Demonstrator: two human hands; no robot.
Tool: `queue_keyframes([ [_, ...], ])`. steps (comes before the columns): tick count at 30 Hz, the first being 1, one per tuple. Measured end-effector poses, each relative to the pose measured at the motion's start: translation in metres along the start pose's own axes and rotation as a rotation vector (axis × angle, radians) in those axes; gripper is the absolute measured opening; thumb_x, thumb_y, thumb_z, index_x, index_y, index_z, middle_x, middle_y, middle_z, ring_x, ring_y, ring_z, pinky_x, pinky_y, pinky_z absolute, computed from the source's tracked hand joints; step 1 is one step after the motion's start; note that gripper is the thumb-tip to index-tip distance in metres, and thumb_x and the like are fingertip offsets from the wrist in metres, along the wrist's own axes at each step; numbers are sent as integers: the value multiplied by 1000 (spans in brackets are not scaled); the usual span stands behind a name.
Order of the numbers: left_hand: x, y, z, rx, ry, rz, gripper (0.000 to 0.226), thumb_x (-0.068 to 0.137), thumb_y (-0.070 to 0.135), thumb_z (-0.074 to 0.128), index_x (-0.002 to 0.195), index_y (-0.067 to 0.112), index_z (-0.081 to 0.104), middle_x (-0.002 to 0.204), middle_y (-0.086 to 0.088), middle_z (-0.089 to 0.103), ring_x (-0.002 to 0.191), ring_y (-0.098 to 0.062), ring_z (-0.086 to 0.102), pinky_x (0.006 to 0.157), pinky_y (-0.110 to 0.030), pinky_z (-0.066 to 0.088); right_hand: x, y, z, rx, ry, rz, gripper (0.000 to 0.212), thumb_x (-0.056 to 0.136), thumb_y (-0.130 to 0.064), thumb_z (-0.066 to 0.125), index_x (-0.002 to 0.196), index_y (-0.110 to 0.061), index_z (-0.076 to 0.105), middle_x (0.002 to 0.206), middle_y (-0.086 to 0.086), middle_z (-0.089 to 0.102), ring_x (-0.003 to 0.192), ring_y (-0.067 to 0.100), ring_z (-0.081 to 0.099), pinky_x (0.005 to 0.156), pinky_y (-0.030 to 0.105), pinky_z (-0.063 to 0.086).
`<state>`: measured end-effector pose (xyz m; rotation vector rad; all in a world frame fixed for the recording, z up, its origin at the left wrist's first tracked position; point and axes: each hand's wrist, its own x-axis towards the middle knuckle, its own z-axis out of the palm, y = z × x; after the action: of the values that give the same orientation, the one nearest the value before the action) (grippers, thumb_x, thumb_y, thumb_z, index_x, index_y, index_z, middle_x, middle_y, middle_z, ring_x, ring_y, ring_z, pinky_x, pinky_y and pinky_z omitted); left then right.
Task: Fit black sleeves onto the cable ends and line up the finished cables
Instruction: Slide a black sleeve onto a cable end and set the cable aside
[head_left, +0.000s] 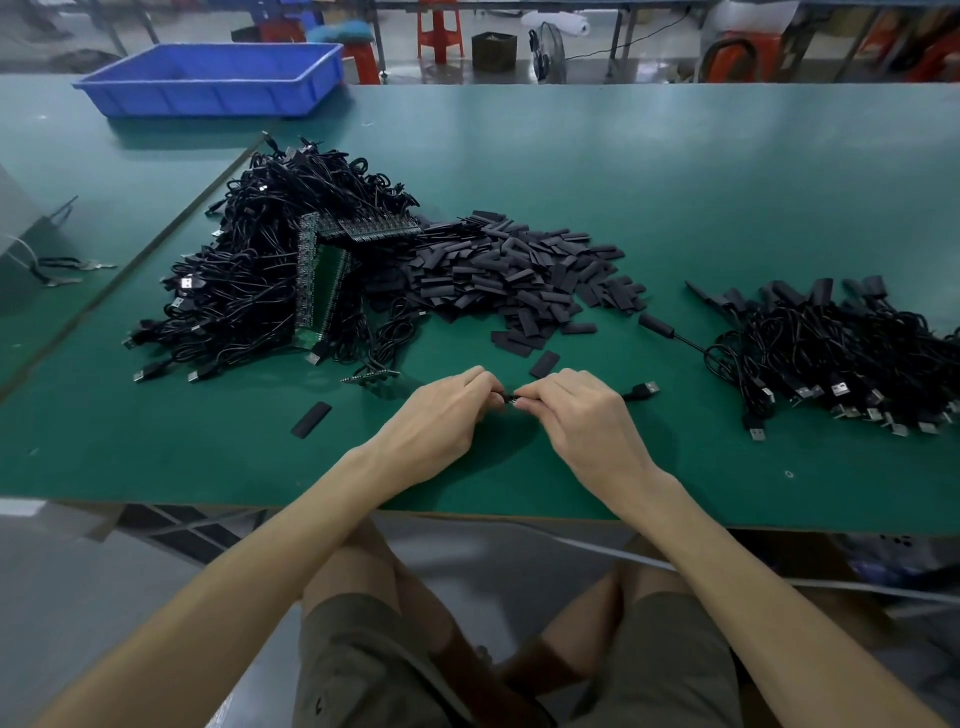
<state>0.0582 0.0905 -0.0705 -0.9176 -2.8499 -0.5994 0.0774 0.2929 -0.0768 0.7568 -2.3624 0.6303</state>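
Head view. On the green table (727, 208), near its front edge: left hand (441, 415) and right hand (587, 415), backs up, fingers curled, fingertips meeting. Pinched between both sets of fingertips, one black cable (511, 399), only a short stretch showing in the gap, long axis running left to right. Too small to tell whether a sleeve already sits on it. Past the right hand, its USB plug (647, 388) flat on the table, pointing right.

Far left, a tangled heap of bare cables (249, 291) around green circuit boards (322, 280). Just right of that, a pile of black sleeves (509, 275). One stray sleeve (544, 364) just beyond the hands, another loose sleeve (310, 419) to the near left. At right, finished cables (831, 353) bunched side by side, sleeved ends far, plugs near. Far left corner, a blue tray (218, 78).
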Motion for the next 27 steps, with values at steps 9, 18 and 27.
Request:
queue_keyframes([
  [9, 0, -2, 1, -20, -6, -4, 20, 97, -3, 50, 111, 8, 57, 90, 12, 42, 73, -6, 35, 67, -19, 27, 1, -1, -1, -15, 29, -75, 8, 91, -9, 76, 88, -2, 75, 78, 7, 72, 66, 27, 64, 63, 42, 55],
  [18, -2, -2, -1, -50, 18, 26, 18, 99, -1, 48, 109, 10, 57, 88, 10, 44, 73, -7, 37, 67, -20, 28, 1, 0, 0, -44, 43, -116, 8, 92, -9, 76, 89, -2, 75, 77, 7, 71, 64, 27, 63, 61, 42, 54],
  [27, -2, -8, 3, -121, 15, -27, 21, 101, -1, 44, 104, 18, 54, 86, 23, 45, 82, 8, 49, 68, -13, 34, -2, -1, -1, -69, 60, -110, 7, 91, -9, 76, 90, -2, 75, 79, 6, 71, 67, 26, 64, 63, 44, 56],
])
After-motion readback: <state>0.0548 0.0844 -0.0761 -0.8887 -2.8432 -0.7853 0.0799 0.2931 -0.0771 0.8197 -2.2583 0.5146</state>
